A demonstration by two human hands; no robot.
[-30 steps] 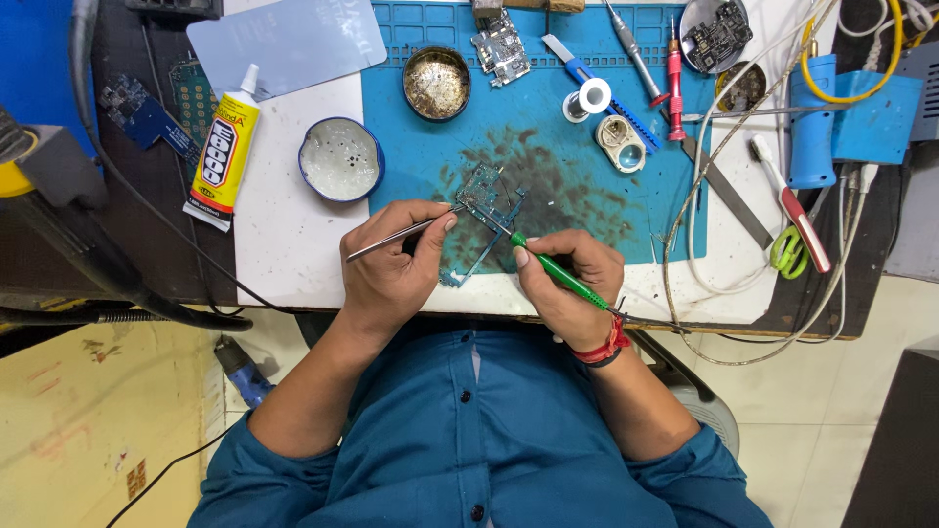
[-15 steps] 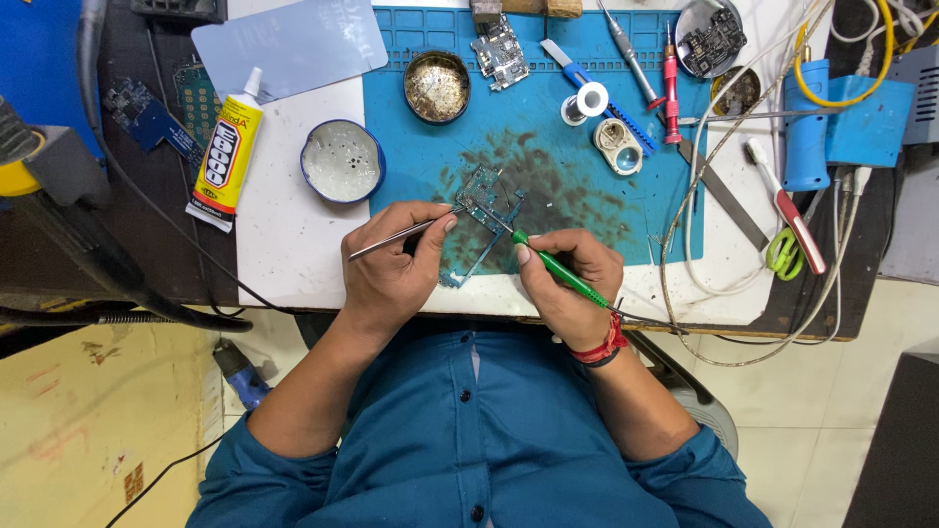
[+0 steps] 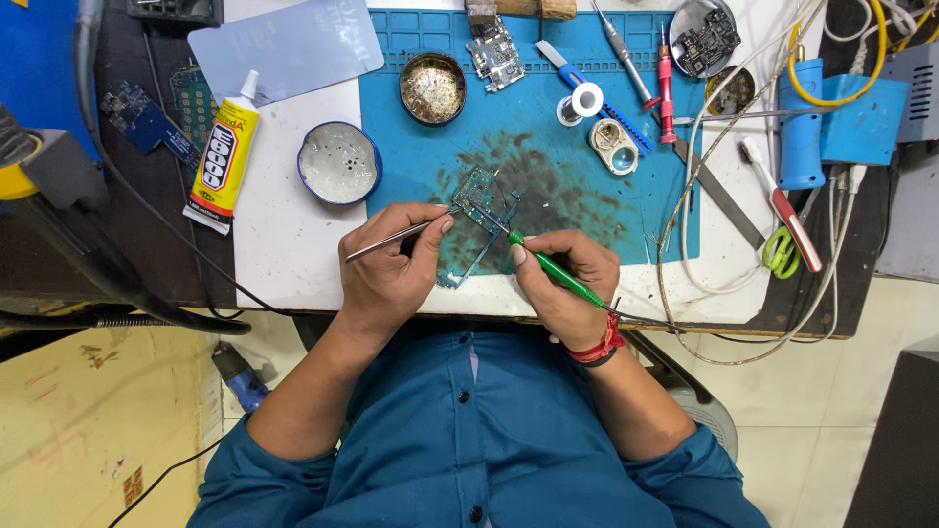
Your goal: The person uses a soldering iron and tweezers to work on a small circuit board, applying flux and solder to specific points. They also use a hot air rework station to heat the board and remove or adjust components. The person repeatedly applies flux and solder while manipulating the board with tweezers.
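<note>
A small blue-green circuit board (image 3: 486, 200) lies on the blue work mat (image 3: 587, 156) near the table's front edge. My left hand (image 3: 391, 274) grips metal tweezers (image 3: 396, 237), whose tips meet the board's left side. My right hand (image 3: 567, 279) holds a green-handled soldering iron (image 3: 553, 269); its tip rests on the board close to the tweezer tips. A grey cable runs back from the iron past my wrist, which wears a red band.
On the mat: a brass wool tin (image 3: 432, 88), solder reel (image 3: 585, 101), another board (image 3: 497, 54), screwdrivers (image 3: 665, 83). A round blue dish (image 3: 338, 161) and yellow glue tube (image 3: 225, 156) lie left. A blue heat tool (image 3: 802, 117), scissors (image 3: 781, 249) and tangled wires sit right.
Both hands stay on the board with the same tools; the tips have shifted only slightly. The view has moved a little.
</note>
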